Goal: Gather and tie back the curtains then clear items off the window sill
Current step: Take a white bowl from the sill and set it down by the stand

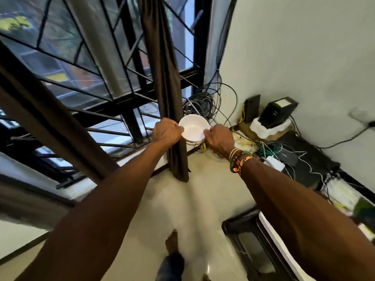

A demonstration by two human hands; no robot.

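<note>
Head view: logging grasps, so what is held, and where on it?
A bowl, gripped at its rim on opposite sides: left hand on the left edge, right hand on the right.

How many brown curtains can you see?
2. The left brown curtain slants across the window. The middle brown curtain hangs straight down, just left of the white bowl. More may be outside the picture.
</note>
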